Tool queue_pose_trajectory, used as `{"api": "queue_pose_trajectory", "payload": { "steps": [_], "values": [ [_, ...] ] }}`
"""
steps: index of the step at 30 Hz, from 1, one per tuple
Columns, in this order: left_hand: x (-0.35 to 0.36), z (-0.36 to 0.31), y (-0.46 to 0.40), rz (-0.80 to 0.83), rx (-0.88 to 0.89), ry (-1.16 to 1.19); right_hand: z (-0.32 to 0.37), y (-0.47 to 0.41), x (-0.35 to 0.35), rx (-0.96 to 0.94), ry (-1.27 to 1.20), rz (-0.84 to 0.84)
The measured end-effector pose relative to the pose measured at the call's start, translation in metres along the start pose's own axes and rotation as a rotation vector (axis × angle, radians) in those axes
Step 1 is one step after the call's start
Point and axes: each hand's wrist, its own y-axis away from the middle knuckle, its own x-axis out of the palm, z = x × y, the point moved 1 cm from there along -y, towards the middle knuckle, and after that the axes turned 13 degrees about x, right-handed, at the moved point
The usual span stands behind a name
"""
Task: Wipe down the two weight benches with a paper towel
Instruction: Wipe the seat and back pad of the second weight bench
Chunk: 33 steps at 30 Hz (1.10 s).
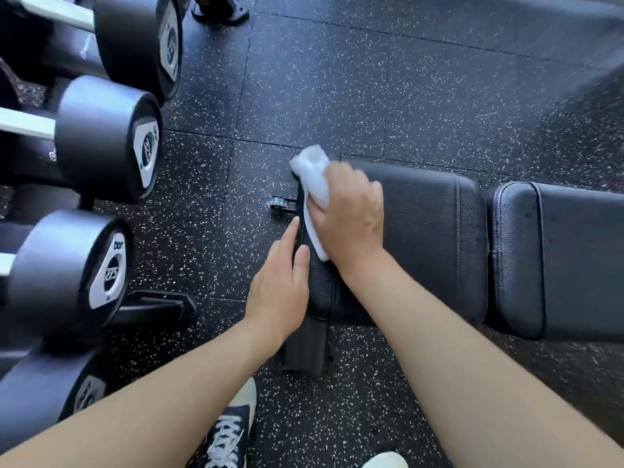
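the right hand (349,214) presses a soft, light paper towel (314,184) on the bench (429,231) end — bunch it so it won't tear. the left hand (280,282) lies flat on the edge, holding nothing.

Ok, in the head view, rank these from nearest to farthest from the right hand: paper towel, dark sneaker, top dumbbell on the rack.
1. Paper towel: under the right hand, on the bench's end.
2. Dark sneaker: on the floor, bottom centre.
3. Top dumbbell: upper left, on the rack.
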Motion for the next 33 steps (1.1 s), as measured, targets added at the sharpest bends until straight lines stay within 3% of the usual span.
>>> {"api": "queue_pose_trajectory", "payload": {
  "steps": [6, 11, 13, 18, 22, 29, 33],
  "values": [
    [-0.011, -0.002, 0.001, 0.069, -0.025, 0.019, -0.045, 0.104, -0.032, -0.153, -0.081, 0.079],
    [-0.014, -0.006, 0.0, 0.079, -0.002, -0.021, -0.068, 0.091, -0.04, -0.363, -0.065, 0.1],
    [-0.014, -0.007, -0.001, 0.069, 0.022, -0.035, -0.073, 0.06, -0.036, -0.302, -0.04, 0.055],
    [-0.016, -0.018, -0.01, 0.021, 0.104, -0.089, -0.104, -0.035, -0.031, 0.168, 0.031, -0.024],
    [-0.011, -0.046, -0.027, -0.022, 0.221, -0.293, -0.117, -0.025, -0.031, 0.135, 0.044, -0.035],
    [0.039, -0.115, -0.086, 0.101, 0.538, -0.477, -0.165, 0.104, -0.068, 0.185, -0.016, -0.009],
    [0.079, -0.122, -0.099, 0.155, 0.55, -0.698, -0.186, 0.13, -0.083, 0.182, -0.037, -0.003]
  ]
}}
